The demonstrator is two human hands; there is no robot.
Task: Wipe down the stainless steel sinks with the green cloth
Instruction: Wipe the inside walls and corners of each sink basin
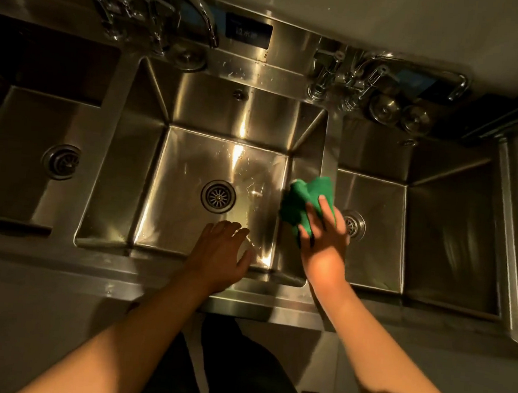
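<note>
Well beyond green cloth (308, 204): faucet (363, 77), stoppers (384, 108).

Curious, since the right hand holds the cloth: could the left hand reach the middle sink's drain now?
Probably yes. The left hand is open at that sink's front edge, and nothing lies between it and the drain.
</note>
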